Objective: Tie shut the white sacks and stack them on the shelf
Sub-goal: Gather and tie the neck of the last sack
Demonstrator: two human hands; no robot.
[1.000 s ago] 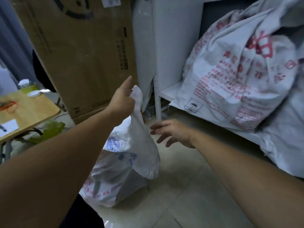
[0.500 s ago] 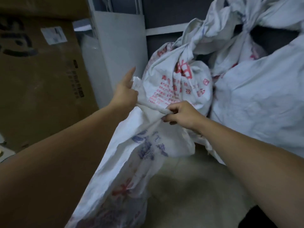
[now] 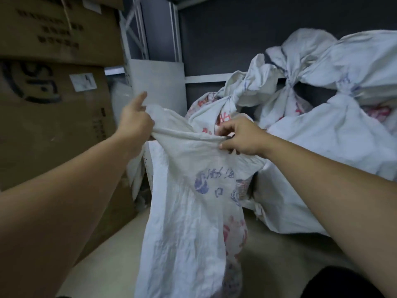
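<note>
A white sack (image 3: 189,211) with blue and red print hangs in front of me, lifted off the floor by its top edge. My left hand (image 3: 134,120) grips the left end of that edge, index finger pointing up. My right hand (image 3: 238,136) pinches the same edge further right, so the top is stretched between both hands. Behind it, several white sacks (image 3: 322,136) with knotted tops are piled on the shelf (image 3: 204,78).
Large cardboard boxes (image 3: 53,104) stand stacked at the left, close to my left arm. A white shelf panel (image 3: 156,80) and a dark back wall rise behind the sacks. Pale floor (image 3: 103,254) lies below the hanging sack.
My right hand went from open and empty to pinching the sack's top edge. Both hands raised the sack and spread its top wider, and my view turned towards the shelf.
</note>
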